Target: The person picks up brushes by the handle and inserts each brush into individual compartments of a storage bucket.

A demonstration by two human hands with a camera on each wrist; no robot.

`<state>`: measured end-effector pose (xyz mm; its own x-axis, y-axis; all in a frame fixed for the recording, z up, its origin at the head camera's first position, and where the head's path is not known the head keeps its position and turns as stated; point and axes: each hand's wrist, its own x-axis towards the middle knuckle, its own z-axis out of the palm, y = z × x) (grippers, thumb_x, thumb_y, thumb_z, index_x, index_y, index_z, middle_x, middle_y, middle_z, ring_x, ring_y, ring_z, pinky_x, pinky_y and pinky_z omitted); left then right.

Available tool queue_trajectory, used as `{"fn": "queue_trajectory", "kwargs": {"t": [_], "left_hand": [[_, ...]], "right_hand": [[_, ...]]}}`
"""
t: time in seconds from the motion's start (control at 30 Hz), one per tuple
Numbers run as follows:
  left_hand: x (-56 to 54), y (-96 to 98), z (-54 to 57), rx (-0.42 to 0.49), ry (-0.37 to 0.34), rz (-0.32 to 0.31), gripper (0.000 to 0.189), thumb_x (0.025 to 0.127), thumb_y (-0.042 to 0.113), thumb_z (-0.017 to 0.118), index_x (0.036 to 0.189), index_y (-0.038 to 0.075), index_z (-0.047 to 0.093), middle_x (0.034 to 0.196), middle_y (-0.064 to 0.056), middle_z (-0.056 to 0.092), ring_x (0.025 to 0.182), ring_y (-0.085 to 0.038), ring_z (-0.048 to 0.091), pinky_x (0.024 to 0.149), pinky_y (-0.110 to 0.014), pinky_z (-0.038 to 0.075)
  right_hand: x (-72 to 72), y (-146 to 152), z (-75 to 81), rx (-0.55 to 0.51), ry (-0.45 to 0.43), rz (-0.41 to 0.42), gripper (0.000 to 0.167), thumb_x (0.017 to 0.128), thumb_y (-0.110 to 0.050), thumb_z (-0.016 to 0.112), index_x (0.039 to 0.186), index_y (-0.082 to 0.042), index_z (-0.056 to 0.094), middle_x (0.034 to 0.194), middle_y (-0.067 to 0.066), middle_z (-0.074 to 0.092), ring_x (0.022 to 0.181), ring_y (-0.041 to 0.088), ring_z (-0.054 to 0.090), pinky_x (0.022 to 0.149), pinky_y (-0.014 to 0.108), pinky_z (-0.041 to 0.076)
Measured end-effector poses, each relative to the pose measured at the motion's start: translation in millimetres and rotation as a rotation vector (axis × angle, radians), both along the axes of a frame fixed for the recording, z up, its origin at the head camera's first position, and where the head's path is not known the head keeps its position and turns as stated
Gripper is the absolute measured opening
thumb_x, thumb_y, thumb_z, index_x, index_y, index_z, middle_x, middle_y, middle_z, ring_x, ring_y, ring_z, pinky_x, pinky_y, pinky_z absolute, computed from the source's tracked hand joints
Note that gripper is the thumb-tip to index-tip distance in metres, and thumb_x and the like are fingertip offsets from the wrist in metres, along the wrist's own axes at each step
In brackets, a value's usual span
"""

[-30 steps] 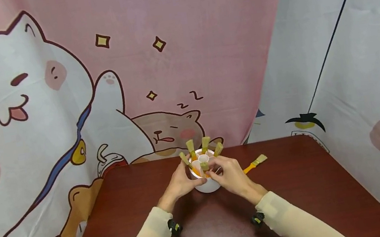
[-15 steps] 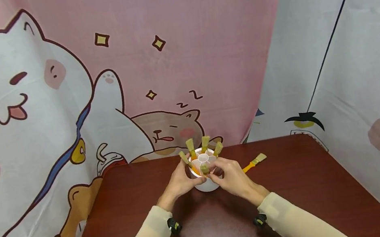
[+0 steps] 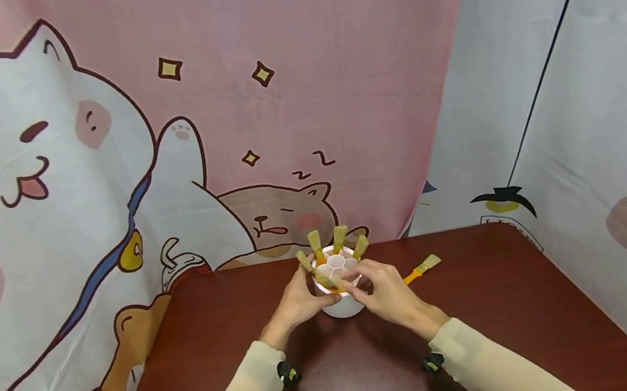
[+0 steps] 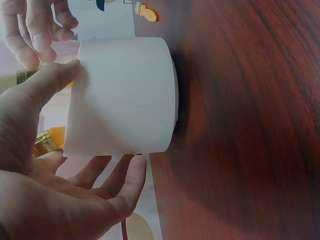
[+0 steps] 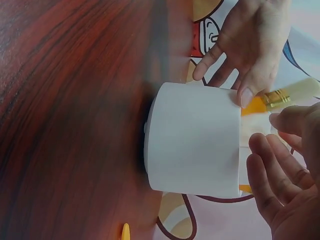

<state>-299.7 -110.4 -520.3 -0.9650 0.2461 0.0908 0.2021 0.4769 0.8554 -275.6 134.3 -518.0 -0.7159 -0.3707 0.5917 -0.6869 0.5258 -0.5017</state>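
Observation:
A round white holder (image 3: 342, 306) with petal-shaped compartments stands on the table, with several flat paintbrushes (image 3: 314, 240) upright around its rim. My left hand (image 3: 300, 297) grips its left side, thumb on the rim and fingers along the wall, as the left wrist view (image 4: 75, 190) shows. At the front of the holder a paintbrush (image 5: 280, 99) with an orange handle and gold ferrule leans left, near my left thumb. My right hand (image 3: 386, 289) hovers at the front right of the rim, its fingers (image 5: 270, 150) loosely bent close to this brush and apparently around nothing.
Another paintbrush (image 3: 422, 269) with an orange handle lies on the dark red wooden table (image 3: 491, 324), right of the holder. A printed cartoon curtain (image 3: 374, 112) hangs behind the table's far edge.
The front paintbrush stood straighter at my right fingertips and now leans left. My right fingers have come away from it, slightly to the right. The left hand keeps its place.

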Motion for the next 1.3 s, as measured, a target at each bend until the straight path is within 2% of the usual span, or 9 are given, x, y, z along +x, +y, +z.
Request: {"fn": "queue_trajectory", "kwargs": {"t": [0.13,0.4,0.57,0.7,0.87,1.03,1.3], "left_hand": [[0.0,0.8,-2.0,0.011,0.009,0.006,0.115,0.088,0.021,0.104,0.181,0.018,0.037,0.173,-0.021,0.06,0.157,-0.046,0.061,0.129,-0.072,0.048],[0.5,2.2,-2.3,0.006,0.006,0.023,0.114,0.089,0.023,0.104,0.182,0.017,0.036,0.178,-0.02,0.056,0.165,-0.047,0.053,0.136,-0.075,0.039],[2.9,6.0,-0.6,0.001,0.036,0.025,0.115,0.088,0.02,0.104,0.181,0.012,0.037,0.175,-0.023,0.057,0.163,-0.047,0.055,0.136,-0.073,0.04],[7.0,11.9,0.3,0.0,0.067,0.045,0.118,0.087,0.021,0.105,0.181,0.007,0.034,0.173,-0.027,0.056,0.161,-0.047,0.057,0.136,-0.069,0.041],[16.0,21.8,1.5,-0.023,0.09,0.14,0.12,0.084,0.026,0.106,0.177,-0.001,0.035,0.167,-0.033,0.056,0.158,-0.05,0.057,0.135,-0.069,0.042],[25.8,32.9,3.0,-0.029,0.044,0.258,0.121,0.083,0.033,0.107,0.174,-0.004,0.036,0.161,-0.035,0.056,0.153,-0.051,0.059,0.131,-0.067,0.047],[35.4,46.6,5.1,-0.006,0.0,0.377,0.117,0.082,0.03,0.108,0.17,-0.002,0.039,0.159,-0.033,0.054,0.152,-0.051,0.057,0.129,-0.067,0.049]], "right_hand": [[3.8,5,2.8,0.01,-0.02,-0.016,0.027,0.097,-0.006,0.096,0.121,-0.007,0.085,0.114,0.008,0.083,0.088,0.018,0.081,0.08,0.043,0.073],[5.8,18,8.1,0.028,-0.039,-0.052,0.024,0.1,-0.007,0.093,0.123,-0.008,0.085,0.115,0.006,0.083,0.091,0.015,0.081,0.083,0.039,0.072],[6.2,27,7.9,0.026,-0.039,-0.079,0.025,0.099,-0.006,0.093,0.123,-0.009,0.086,0.116,0.005,0.083,0.094,0.013,0.082,0.084,0.034,0.071],[6.0,33,7.5,0.02,-0.025,-0.101,0.026,0.098,-0.005,0.093,0.122,-0.009,0.086,0.114,0.004,0.084,0.093,0.013,0.082,0.083,0.037,0.071],[5.2,43,9.4,0.025,-0.011,-0.142,0.02,0.101,-0.009,0.091,0.12,-0.008,0.086,0.112,0.003,0.084,0.092,0.014,0.083,0.082,0.042,0.072],[2.4,55,12.0,0.048,0.002,-0.203,0.019,0.101,-0.012,0.091,0.119,-0.01,0.086,0.112,0.003,0.084,0.091,0.015,0.084,0.081,0.042,0.071],[-5.4,74,10.2,0.107,-0.029,-0.298,0.021,0.102,-0.016,0.091,0.121,-0.01,0.085,0.113,0.004,0.084,0.096,0.019,0.084,0.083,0.047,0.069]]}}
